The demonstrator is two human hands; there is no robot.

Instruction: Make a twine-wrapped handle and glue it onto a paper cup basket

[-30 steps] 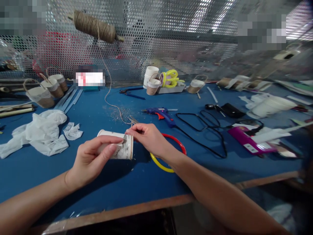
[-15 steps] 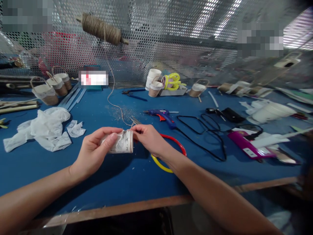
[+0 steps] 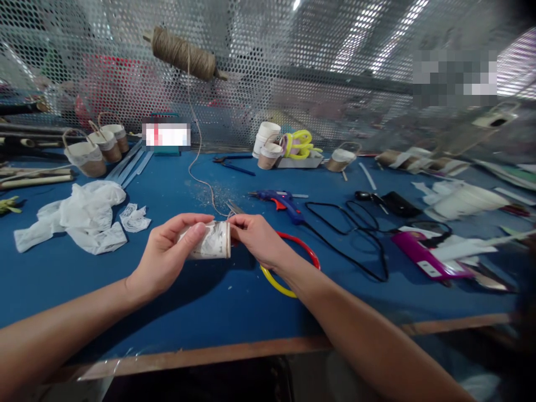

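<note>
My left hand (image 3: 167, 258) is wrapped round a small white paper cup (image 3: 211, 241) that lies on its side above the blue table (image 3: 201, 312). At the cup's base my right hand (image 3: 257, 239) pinches the end of a jute twine strand (image 3: 200, 167). That strand runs up to a twine spool (image 3: 184, 54) hanging on the perforated metal screen. A red and yellow ring (image 3: 293, 265) lies under my right wrist.
A blue glue gun (image 3: 278, 199) with a black cord (image 3: 352, 229) lies right of my hands. White lace and plastic (image 3: 79, 215) sit to the left. Small twine-wrapped cup baskets (image 3: 94, 151), white cups (image 3: 266, 146), pliers (image 3: 232, 162) and a magenta tool (image 3: 422, 254) lie around.
The cup has turned in my left hand, its rim now hidden by my fingers. Both hands stay at the same spot; the view shifted slightly left.
</note>
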